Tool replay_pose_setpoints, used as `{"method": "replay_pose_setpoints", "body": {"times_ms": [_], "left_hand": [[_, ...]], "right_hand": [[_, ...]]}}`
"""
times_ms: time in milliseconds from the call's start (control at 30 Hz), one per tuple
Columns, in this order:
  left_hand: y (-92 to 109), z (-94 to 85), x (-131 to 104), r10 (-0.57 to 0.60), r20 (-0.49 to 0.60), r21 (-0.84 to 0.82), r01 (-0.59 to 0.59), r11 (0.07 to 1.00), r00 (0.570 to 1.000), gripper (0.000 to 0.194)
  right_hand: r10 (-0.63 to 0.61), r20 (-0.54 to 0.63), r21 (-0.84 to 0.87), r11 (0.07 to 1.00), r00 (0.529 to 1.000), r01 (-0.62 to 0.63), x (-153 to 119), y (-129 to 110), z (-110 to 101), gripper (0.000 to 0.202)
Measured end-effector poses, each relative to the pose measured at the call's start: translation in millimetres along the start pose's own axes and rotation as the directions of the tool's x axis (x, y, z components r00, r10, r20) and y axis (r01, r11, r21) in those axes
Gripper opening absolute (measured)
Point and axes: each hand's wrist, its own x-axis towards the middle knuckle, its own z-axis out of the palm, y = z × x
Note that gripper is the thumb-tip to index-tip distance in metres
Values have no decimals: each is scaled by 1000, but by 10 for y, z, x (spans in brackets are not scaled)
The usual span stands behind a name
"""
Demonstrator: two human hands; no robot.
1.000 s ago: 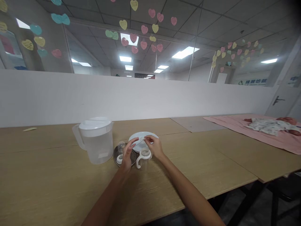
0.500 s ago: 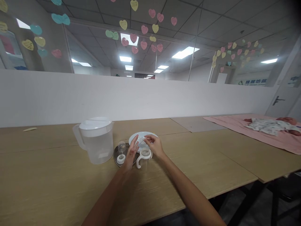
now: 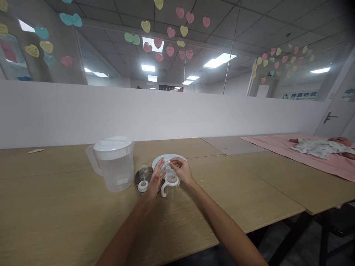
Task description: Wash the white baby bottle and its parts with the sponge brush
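My right hand [image 3: 181, 170] is closed in a pinch over the white plate [image 3: 155, 161], on something small that I cannot make out. A small clear piece [image 3: 167, 165] shows between the two hands. My left hand [image 3: 156, 179] faces it with fingers stretched out, at the plate's left side. Just below the hands stands a clear baby bottle [image 3: 172, 178] without a lid, with white handles. Partly behind my left hand lies a dark round tray [image 3: 137, 181]. It carries a white bottle ring [image 3: 143, 186] and a clear dome cap [image 3: 144, 171].
A clear plastic pitcher [image 3: 117, 170] with a white lid stands left of the tray. On the right, a baby doll [image 3: 316, 147] in patterned clothing lies on a pink cloth [image 3: 273, 145]. A white wall [image 3: 177, 114] rises behind the wooden table [image 3: 69, 214].
Both hands stay over the plate with almost the same pose. The small clear piece between the fingers shows at a slightly different angle. Pitcher, bottle and tray have not moved.
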Motion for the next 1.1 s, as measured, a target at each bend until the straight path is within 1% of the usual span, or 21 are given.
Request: {"method": "replay_pose_setpoints", "body": {"times_ms": [133,300,433,667,800,867,1000,1100], "left_hand": [[-20,-30,13,2,6,-26,-2,1000,1000,95],[-20,-57,32,14,-27,-81,-16,997,1000,92],[21,-40,25,3,-50,-109,-8,994,999,90],[96,34,-21,8,-62,-33,-10,999,998,92],[103,57,-25,21,-86,44,-18,999,996,91],[101,57,-19,21,-99,57,-15,998,995,89],[103,44,-4,2,-132,16,0,1000,991,87],[103,34,4,-27,-138,-43,21,999,990,84]], "right_hand": [[32,-23,73,997,999,-30,10,-51,-16,23],[28,-19,87,996,999,-27,18,-62,-23,24],[54,-37,91,995,998,-51,23,-71,-26,27],[64,-47,104,993,997,-58,25,-70,-23,26],[61,-37,89,994,997,-57,25,-57,-19,24],[63,-37,87,994,997,-59,24,-58,-17,22],[44,-25,87,995,999,-42,19,-64,-14,17],[7,-10,34,999,1000,-7,13,-59,-16,13]]}}
